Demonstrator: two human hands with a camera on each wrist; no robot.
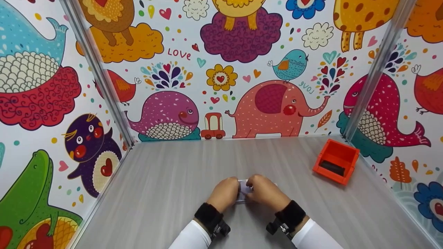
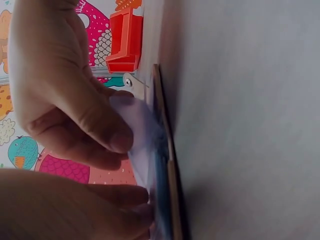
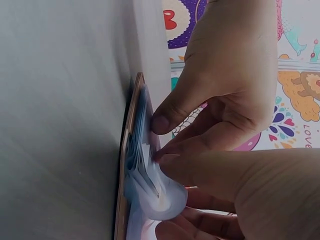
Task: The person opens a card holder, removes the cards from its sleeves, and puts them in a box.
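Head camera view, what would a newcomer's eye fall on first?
Probably the back wall, covered in bright cartoons, with a pink elephant right of centre. Next, the orange box near the far right corner of the table. Then the left hand and right hand, close together on a small clear-paged booklet.

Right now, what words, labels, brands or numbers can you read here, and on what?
"LOVE": red lettering on the patterned back wall.
"love": teal lettering, seemingly backwards, same wall.
Reddish marks low on the right wall: too small to read.
Booklet of clear sleeves: nothing legible.
Red-orange bin: nothing legible.
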